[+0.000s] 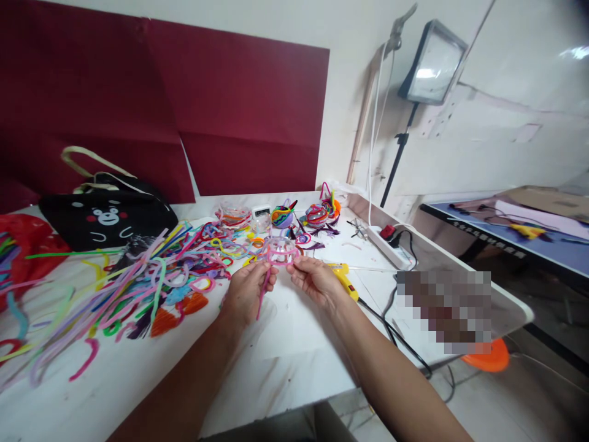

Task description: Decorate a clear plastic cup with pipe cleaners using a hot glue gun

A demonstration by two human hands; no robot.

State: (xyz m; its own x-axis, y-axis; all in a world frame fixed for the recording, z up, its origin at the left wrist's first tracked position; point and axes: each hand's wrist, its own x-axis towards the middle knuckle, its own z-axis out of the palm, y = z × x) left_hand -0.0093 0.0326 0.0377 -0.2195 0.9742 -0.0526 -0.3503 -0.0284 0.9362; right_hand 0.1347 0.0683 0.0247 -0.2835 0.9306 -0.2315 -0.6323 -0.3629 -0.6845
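Between the fingertips of both hands is a pink pipe cleaner [262, 298], bent into a curve around a small clear plastic piece [282, 245]. My left hand [243, 288] pinches it on the left, and a loose end hangs down below those fingers. My right hand [317, 279] grips its right side with thumb and forefinger. The exact shape of the clear piece is too small to make out. Just beyond my right hand lies a yellow hot glue gun [346, 281], partly covered by my wrist.
Loose coloured pipe cleaners [138, 282] heap up on the left, beside a black bag [110, 215]. Wrapped colourful ornaments [283, 215] stand at the back. A white power strip [391, 247] and black cable [391, 325] lie right. A lamp [435, 64] stands behind.
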